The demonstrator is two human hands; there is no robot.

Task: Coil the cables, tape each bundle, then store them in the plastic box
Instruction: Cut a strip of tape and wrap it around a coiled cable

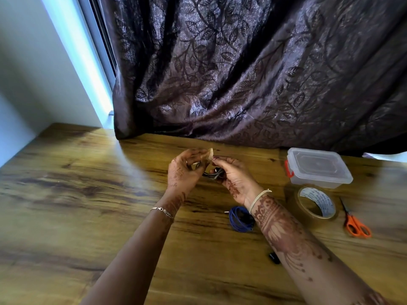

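Above the wooden table (88, 194) both hands meet over a small dark coiled cable (212, 173). My right hand (233, 175) grips the coil from the right. My left hand (186, 170) pinches a short strip of clear tape (210, 154) at the coil's top. A blue coiled cable (239, 219) lies on the table under my right wrist, partly hidden by it. The clear plastic box (318, 168), lid on, with an orange latch, stands at the right.
A roll of clear tape (316, 203) lies just in front of the box. Orange-handled scissors (354, 223) lie to its right. A small black object (274, 257) sits beside my right forearm. A dark patterned curtain (242, 73) hangs along the table's far edge.
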